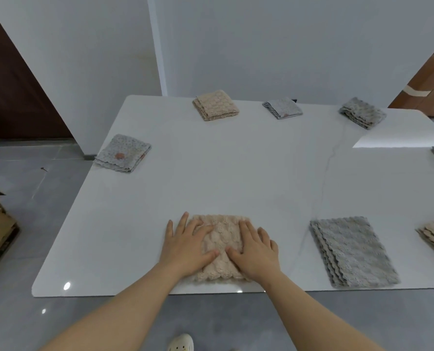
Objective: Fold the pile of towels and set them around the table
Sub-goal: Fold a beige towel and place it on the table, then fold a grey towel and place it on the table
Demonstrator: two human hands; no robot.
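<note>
At the left edge of the glossy white tabletop [236, 173] lay a folded grey towel with a small speckled print [123, 153], its outer side right at the lip. At the far edge sat a folded beige waffle-textured towel [215, 105]. Against the near edge, the left hand [188, 245] and the right hand [255, 252] were both spread flat, fingers straight, pressing on a folded beige scalloped-pile towel [221, 249] and gripping nothing. Its near hem sat close to the lip. A pull toward the body could, I judged, drag it off onto the grey floor [46, 198], and the thick pile might spring open once the palms lifted. Further right, a small folded pale grey towel [282, 108] sat at the far edge. A larger folded grey fleece towel [353, 252] lay at the near edge, well apart from the hands. A folded fluffy grey towel [362, 113] lay by the far right corner. The widest room for moving lay across the middle, between the towels.
</note>
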